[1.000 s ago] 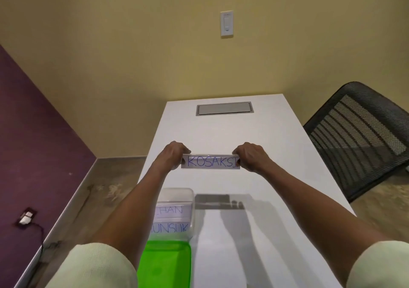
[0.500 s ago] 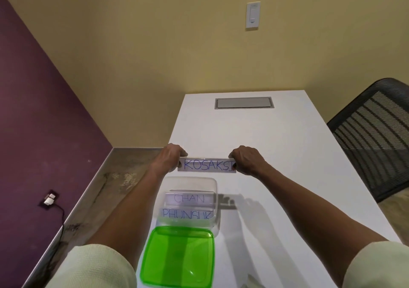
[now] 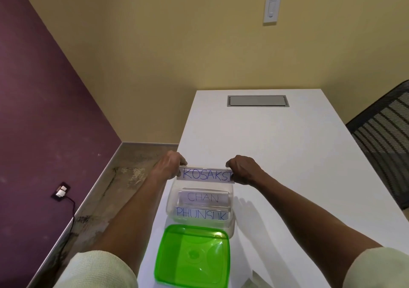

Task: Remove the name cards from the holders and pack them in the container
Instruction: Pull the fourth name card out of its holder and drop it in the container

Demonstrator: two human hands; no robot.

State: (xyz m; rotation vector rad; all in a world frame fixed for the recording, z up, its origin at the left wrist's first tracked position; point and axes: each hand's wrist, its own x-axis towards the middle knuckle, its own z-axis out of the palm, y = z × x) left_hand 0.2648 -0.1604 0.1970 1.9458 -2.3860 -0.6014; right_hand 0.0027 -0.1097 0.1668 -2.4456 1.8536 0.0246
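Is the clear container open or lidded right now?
Open. The clear container has no lid on; the green lid lies flat on the table nearer the person, and two name cards show inside.

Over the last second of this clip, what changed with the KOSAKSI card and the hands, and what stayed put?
Both hands, left hand and right hand, carried the KOSAKSI card from above the bare table toward the person, to the far rim of the clear container. The grip on both ends is unchanged; nothing was released. The CHAN card and PHUNSUK card stay inside, and the green lid stays in front.
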